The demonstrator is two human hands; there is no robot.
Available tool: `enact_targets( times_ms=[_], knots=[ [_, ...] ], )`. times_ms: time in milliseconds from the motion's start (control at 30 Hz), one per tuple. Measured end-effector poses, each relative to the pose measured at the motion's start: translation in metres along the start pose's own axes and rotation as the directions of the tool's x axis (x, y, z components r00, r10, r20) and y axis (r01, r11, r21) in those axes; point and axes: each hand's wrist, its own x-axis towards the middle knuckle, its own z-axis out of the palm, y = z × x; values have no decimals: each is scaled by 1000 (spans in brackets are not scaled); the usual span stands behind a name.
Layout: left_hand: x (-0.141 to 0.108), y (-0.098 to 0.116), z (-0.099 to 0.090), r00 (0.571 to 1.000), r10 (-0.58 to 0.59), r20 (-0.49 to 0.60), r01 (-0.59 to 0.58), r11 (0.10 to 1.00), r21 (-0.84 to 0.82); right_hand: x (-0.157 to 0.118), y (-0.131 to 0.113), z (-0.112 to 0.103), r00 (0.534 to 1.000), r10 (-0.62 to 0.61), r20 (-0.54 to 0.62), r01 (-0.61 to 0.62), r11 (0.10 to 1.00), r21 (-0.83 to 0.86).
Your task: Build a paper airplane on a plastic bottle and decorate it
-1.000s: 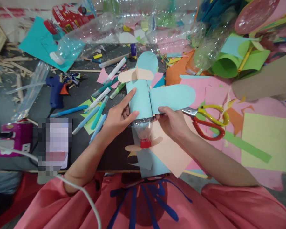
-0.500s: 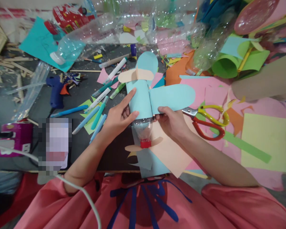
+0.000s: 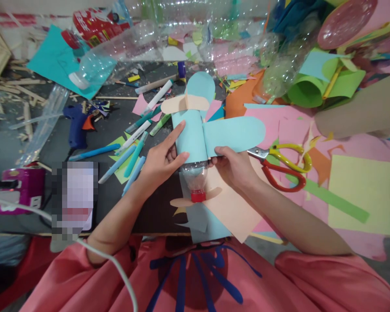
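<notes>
Two bare hands of ours meet at the bottle (image 3: pixel 195 175), wrapped in light-blue paper (image 3: pixel 190 136) in the middle of the near part of the dark table (image 3: pixel 157 219), red cap (image 3: pixel 198 196) towards us. Our left hand (image 3: pixel 164 158) holds the wrapped side, thumb and forefinger spread over the paper. Our right hand (image 3: pixel 232 164) pinches the lower edge of the blue wing (image 3: pixel 235 133) at the bottle's right; its other fingers seem tucked underneath, though we cannot see them fully.

Left of the bottle we see scattered pens (image 3: pixel 134 145), then a blue glue gun (image 3: pixel 77 125) and a phone (image 3: pixel 79 195). Right of it, scissors (image 3: pixel 282 167) lie over pink sheets (image 3: pixel 289 125). Clear bottles (image 3: pixel 117 50) crowd the space beyond it. The table's front edge runs just nearer to us than its cap, and bare dark surface shows left of its neck; paper hems it in on the right.
</notes>
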Motion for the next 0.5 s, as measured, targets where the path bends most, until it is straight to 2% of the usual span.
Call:
enact_targets(
  times_ms=[500],
  knots=[
    [-1,4,-2,999,-26,44,21,996,92,0,2,-3,998,-5,58,6,1000,-23]
  ],
)
